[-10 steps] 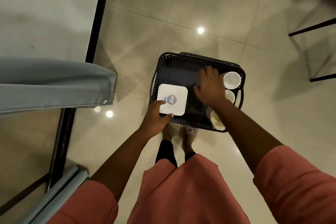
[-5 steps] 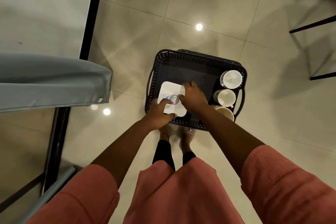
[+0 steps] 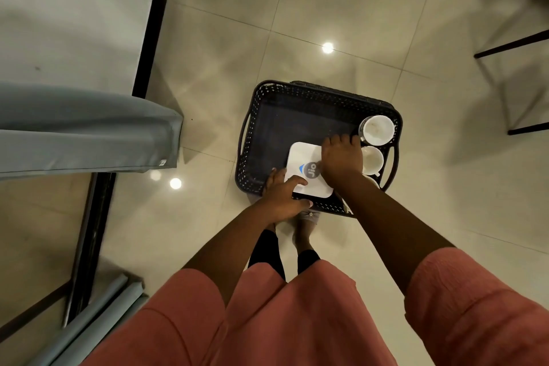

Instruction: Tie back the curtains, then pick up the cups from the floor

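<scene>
the right hand [image 3: 341, 162] is laid over the white jio box [image 3: 306, 169], fingers curled at its far edge, so it looks gripped. the left hand [image 3: 283, 194] is rested on the near corner, fingers fairly straight. the cups [image 3: 377, 129] are already stood along the right side of the black basket [image 3: 297, 88] on the floor, so pickup seems nearly done; next, the handles need grabbing. compared with a moment earlier, the box is shifted toward the cups.

Glossy tiled floor [image 3: 371, 9], perforated plastic basket [image 3: 252, 140]
</scene>
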